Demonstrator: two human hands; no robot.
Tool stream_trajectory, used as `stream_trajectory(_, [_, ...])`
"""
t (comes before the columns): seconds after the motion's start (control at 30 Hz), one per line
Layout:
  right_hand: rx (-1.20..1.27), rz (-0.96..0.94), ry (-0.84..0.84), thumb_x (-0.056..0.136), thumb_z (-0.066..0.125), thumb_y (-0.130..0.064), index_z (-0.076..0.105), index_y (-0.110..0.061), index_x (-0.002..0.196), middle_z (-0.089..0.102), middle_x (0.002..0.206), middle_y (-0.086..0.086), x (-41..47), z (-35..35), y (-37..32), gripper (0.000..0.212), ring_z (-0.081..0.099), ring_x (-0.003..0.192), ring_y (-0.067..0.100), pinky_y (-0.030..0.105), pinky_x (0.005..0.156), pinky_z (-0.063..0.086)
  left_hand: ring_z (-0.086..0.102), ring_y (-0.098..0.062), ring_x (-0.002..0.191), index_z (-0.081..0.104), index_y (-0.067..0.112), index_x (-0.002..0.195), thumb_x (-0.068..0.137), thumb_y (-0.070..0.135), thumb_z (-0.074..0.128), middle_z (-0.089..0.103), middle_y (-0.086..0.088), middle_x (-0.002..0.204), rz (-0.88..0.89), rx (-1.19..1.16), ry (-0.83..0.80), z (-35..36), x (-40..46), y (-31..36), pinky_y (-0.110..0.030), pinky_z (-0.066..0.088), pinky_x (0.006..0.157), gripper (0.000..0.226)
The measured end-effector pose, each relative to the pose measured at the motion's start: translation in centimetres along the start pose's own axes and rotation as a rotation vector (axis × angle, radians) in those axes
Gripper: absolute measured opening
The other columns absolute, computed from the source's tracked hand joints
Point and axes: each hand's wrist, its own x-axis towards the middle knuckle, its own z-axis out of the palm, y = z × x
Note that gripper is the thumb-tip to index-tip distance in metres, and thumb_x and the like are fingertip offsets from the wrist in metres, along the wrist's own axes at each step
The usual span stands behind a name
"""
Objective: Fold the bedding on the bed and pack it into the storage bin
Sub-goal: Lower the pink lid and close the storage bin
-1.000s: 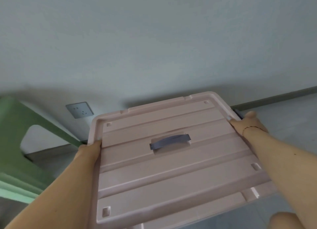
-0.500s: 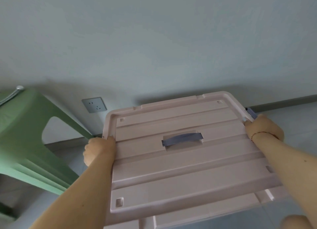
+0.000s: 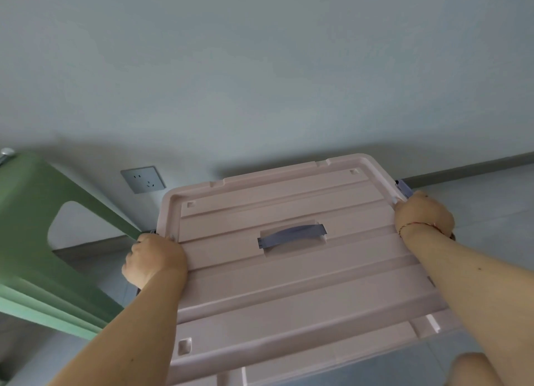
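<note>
Nearest the viewer, two bare forearms enter from the lower left and lower right of the frame and reach along the sides of a pink storage-bin lid, which fills the lower centre.

The left hand sits at the lid's left edge, its grip curled over the rim and downward, apparently onto the grey side latch there, most of which is hidden by the hand. The right hand, with a thin bracelet at the wrist, holds the lid's far right edge; its grip curls over the rim just below a grey latch that stands exposed.

At the lid's centre lies a grey carry handle in its recess, untouched.

A second ago the left hand lay flat along the rim; it has since closed into a fist at the latch point, and the right hand has drawn nearer its own latch. Judged from this, the step in hand is working the side latches, either to release or to secure the lid. The storage bin's body is hidden beneath the lid, and neither bedding nor bed is in view, so progress cannot be read.

Further off, a green plastic stool stands at left on the grey floor. Beyond it, a wall socket sits low on the pale wall.
</note>
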Motion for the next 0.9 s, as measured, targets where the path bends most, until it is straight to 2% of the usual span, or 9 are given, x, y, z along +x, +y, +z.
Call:
stream_trajectory(0.23, [-0.048,-0.034,0.029,0.095,0.049,-0.032,0.053,-0.001,0.109,0.062,0.107,0.021,0.3,0.1,-0.1,0.034,0.061,0.097,0.036,0.033,0.069,0.036,0.054,-0.041,0.112,0.047,-0.004,0.123,0.094,0.031,0.053,0.057,-0.023,0.121,-0.002,-0.006,-0.014,-0.2,-0.1,0.2,-0.045,0.047,0.086,0.046])
stream_trajectory(0.43, [-0.046,-0.057,0.031,0.095,0.05,-0.034,0.053,-0.002,0.109,0.062,0.107,0.021,0.2,-0.1,-0.1,0.036,0.06,0.097,0.036,0.032,0.068,0.035,0.058,-0.039,0.099,0.054,0.0,0.112,0.093,0.033,0.053,0.062,-0.02,0.107,0.025,0.004,-0.022,-0.5,0.2,0.1,-0.04,0.047,0.07,0.038])
stream_trajectory(0.6, [-0.039,-0.057,0.044,0.095,0.05,-0.034,0.052,-0.002,0.11,0.062,0.109,0.021,0.1,-0.2,0.0,0.035,0.06,0.098,0.036,0.032,0.069,0.035,0.057,-0.039,0.096,0.055,0.0,0.111,0.092,0.036,0.052,0.062,-0.02,0.103,0.005,-0.054,-0.026,-0.5,0.0,-0.4,-0.039,0.045,0.066,0.041])
stream_trajectory(0.77, [-0.037,-0.05,0.049,0.095,0.049,-0.035,0.052,-0.003,0.11,0.061,0.109,0.02,0.2,0.1,0.1,0.035,0.059,0.099,0.035,0.032,0.07,0.036,0.058,-0.037,0.082,0.052,-0.001,0.11,0.08,0.017,0.053,0.062,-0.019,0.095,-0.073,-0.132,-0.089,-0.7,-1.3,-0.5,-0.037,0.042,0.063,0.035])
stream_trajectory(0.9, [-0.035,-0.049,0.039,0.095,0.049,-0.034,0.051,-0.003,0.11,0.061,0.109,0.02,0.3,-0.1,0.0,0.034,0.059,0.099,0.035,0.032,0.07,0.036,0.058,-0.036,0.075,0.054,-0.001,0.106,0.079,0.012,0.054,0.061,-0.018,0.089,-0.056,-0.157,-0.118,-0.9,-0.7,-0.6,-0.035,0.041,0.058,0.03])
